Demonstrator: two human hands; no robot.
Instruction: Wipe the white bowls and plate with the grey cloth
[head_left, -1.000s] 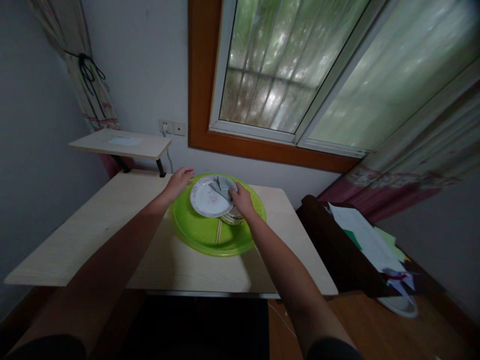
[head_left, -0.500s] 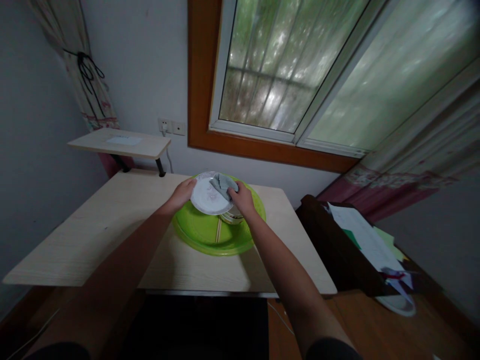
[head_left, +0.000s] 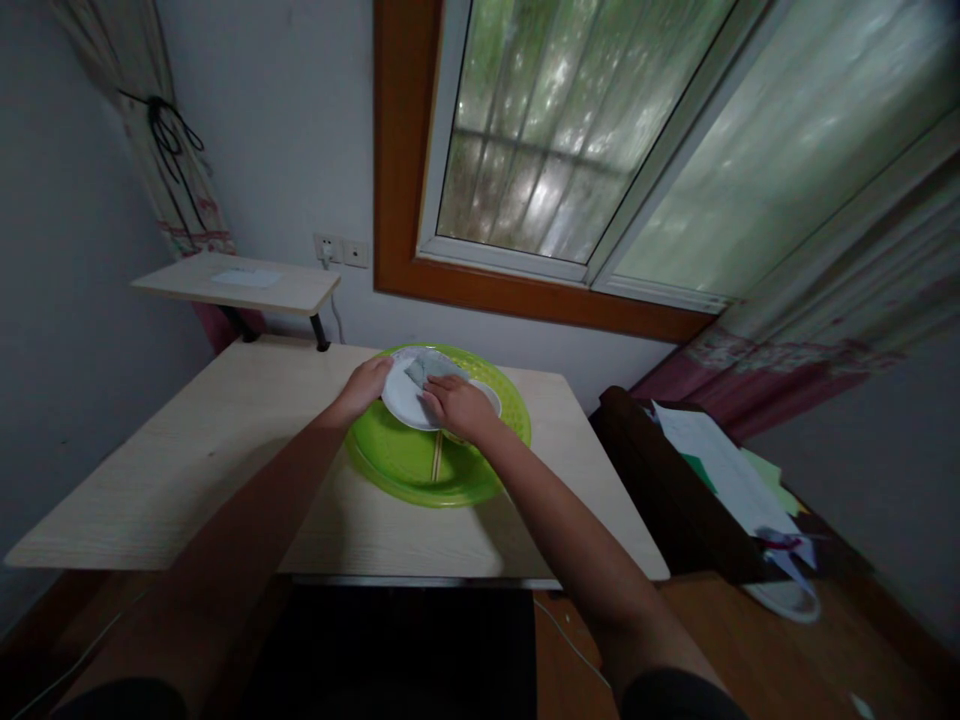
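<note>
My left hand grips the left rim of a white plate, which is held tilted above a round green tray. A grey cloth lies against the plate's face, with my right hand pressing it there, fingers over it. Behind my right hand, a white bowl shows only in part. A pair of chopsticks rests in the tray, their far ends hidden under the plate.
The tray stands on a light wooden table. A small raised shelf with a paper on it is at the back left. Wall sockets and a window are behind. To the right, papers lie on a dark brown piece of furniture.
My right hand has moved left from the plate's right edge onto its face, bringing the cloth along. The bowl's right side is now more exposed. My left hand keeps its hold.
</note>
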